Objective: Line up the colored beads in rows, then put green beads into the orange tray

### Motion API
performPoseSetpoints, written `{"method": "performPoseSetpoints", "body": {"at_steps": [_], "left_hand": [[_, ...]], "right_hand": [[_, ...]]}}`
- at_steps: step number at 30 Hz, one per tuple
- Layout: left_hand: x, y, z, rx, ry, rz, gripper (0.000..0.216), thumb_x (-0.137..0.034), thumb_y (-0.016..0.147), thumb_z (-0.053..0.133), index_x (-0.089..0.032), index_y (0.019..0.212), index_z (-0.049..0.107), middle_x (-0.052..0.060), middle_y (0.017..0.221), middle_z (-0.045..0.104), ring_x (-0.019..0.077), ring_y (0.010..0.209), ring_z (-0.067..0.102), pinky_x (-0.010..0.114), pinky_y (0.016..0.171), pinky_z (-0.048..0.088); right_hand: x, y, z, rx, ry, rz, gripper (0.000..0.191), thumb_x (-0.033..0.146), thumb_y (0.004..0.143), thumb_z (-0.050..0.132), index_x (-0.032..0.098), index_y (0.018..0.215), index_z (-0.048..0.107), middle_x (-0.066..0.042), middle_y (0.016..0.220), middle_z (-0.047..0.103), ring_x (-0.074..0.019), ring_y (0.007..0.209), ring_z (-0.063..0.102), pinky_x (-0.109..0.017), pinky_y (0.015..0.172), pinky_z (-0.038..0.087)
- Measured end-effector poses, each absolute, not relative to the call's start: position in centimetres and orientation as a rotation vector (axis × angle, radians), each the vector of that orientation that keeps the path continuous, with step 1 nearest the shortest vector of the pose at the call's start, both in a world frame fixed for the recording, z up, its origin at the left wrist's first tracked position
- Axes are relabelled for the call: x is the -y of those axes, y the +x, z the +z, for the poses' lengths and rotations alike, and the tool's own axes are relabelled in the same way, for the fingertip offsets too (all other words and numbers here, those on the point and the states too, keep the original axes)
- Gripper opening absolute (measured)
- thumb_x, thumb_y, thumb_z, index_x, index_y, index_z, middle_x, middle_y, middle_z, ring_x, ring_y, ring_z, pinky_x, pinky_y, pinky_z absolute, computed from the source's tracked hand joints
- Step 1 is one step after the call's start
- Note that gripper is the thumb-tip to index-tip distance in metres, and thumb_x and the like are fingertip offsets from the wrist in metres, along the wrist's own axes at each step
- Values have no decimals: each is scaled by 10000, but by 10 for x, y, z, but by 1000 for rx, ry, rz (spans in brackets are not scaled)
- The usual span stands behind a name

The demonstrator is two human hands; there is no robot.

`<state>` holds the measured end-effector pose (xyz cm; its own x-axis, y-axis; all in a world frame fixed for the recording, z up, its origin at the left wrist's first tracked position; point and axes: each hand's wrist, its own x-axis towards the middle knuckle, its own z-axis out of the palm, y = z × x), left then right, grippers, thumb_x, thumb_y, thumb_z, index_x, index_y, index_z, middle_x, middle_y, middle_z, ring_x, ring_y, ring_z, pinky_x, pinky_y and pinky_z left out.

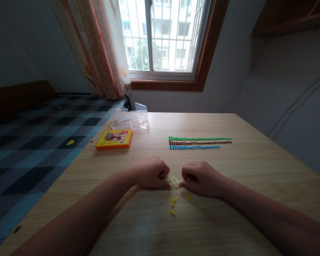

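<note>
My left hand (149, 172) and my right hand (201, 177) rest curled on the wooden table (229, 213), knuckles up, facing each other. Between their fingertips lies a small heap of pale cream beads (174, 182), which both hands touch at its sides. A few yellow beads (173, 204) lie scattered just in front of the heap. Whether either hand pinches a bead is hidden by the fingers. Farther back run three straight rows of beads: a green row (200, 138), a brown row (200, 143) and a blue row (194, 147).
An orange flat box (114, 139) lies at the left of the table, with clear plastic containers (129, 119) behind it. A bed with a blue checked cover (29, 142) adjoins the left edge. A window and curtain stand behind; a wall runs along the right.
</note>
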<state>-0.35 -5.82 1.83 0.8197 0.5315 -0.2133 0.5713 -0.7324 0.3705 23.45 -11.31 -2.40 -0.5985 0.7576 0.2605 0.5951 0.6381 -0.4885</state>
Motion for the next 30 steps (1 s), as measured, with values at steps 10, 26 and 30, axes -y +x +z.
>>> {"method": "performPoseSetpoints", "body": {"at_steps": [10, 26, 30], "left_hand": [[54, -8, 20, -827, 2447, -96, 386, -437, 835, 604, -187, 578, 460, -48, 535, 439, 103, 514, 351, 277, 510, 231], [56, -4, 16, -827, 2559, -91, 371, -435, 793, 665, -187, 574, 497, -54, 525, 445, 101, 505, 357, 280, 515, 235], [53, -6, 18, -825, 2482, -99, 430, -490, 829, 628, -183, 575, 468, -54, 523, 418, 98, 515, 341, 281, 512, 217]], "right_hand": [[117, 234, -25, 2344, -817, 570, 158, 241, 928, 618, 203, 1010, 747, -24, 792, 612, -107, 626, 534, -235, 602, 400], [121, 228, -25, 2476, -810, 387, 164, 284, 927, 616, 234, 1004, 752, -41, 872, 629, -143, 724, 570, -270, 663, 409], [122, 225, -25, 2471, -829, 349, 128, 289, 915, 629, 223, 941, 736, -52, 911, 633, -156, 762, 572, -278, 689, 425]]}}
